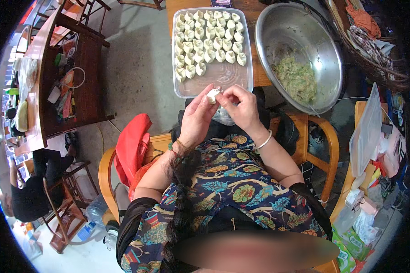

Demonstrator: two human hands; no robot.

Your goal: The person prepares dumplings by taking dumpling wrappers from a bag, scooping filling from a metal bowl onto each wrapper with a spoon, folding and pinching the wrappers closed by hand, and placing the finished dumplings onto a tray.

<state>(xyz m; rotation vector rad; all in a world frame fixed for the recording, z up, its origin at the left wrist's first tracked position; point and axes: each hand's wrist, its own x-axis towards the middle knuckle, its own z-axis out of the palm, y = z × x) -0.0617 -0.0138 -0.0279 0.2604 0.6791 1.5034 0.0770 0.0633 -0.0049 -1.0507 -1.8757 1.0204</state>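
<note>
Between my two hands is a small white dumpling (pixel 212 96), just below the near edge of a plastic tray. My left hand (pixel 200 114) holds it with thumb and fingers from the left. From the right, the fingertips of my right hand (pixel 239 105) pinch at its side. Rows of folded dumplings (pixel 209 43) fill the far part of the clear plastic tray (pixel 225 80). To the right of the tray, a large metal basin (pixel 266 44) leans at a tilt with greenish minced filling (pixel 295 78) in its lower part; a utensil handle (pixel 314 111) shows at its near rim.
The tray rests on a wooden table (pixel 259 73). A red cloth or bag (pixel 133 146) hangs by the chair's left arm (pixel 106 177). At right stand a clear plastic lid (pixel 365 136) and a wicker basket (pixel 379 68). Another person (pixel 29 198) sits at lower left.
</note>
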